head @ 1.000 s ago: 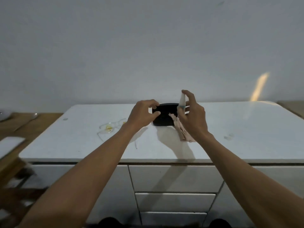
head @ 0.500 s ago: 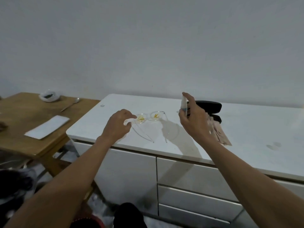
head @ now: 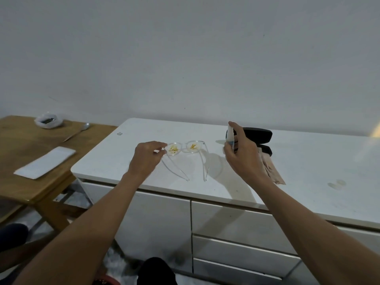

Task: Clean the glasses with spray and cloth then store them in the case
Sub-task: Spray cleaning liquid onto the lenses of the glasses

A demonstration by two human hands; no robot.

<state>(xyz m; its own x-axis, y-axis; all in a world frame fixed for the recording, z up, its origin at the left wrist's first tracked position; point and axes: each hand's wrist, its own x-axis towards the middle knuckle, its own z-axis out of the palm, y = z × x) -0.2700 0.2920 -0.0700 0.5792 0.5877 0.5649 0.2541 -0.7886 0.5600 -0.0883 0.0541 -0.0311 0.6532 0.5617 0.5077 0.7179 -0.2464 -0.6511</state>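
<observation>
Clear-framed glasses (head: pixel 186 150) lie on the white cabinet top (head: pixel 298 182), arms unfolded toward me, both lenses smeared with yellow spots. My left hand (head: pixel 147 159) pinches the frame at its left hinge. To the right, my right hand (head: pixel 239 155) holds a small white spray bottle (head: pixel 229 134) upright, index finger on its top. Behind that hand sits the black glasses case (head: pixel 259 134), open. A beige cloth (head: pixel 271 171) lies beside the case, partly hidden by my right hand.
A wooden table (head: pixel 24 182) stands left of the cabinet, bearing a white folded paper (head: pixel 45 162), a spoon (head: pixel 77 132) and a small white bowl (head: pixel 48 120). Drawers run below the cabinet top. A plain wall stands behind.
The view has swung left. My left hand left the black case and went to the glasses, now pinching the left hinge. My right hand keeps the spray bottle upright.
</observation>
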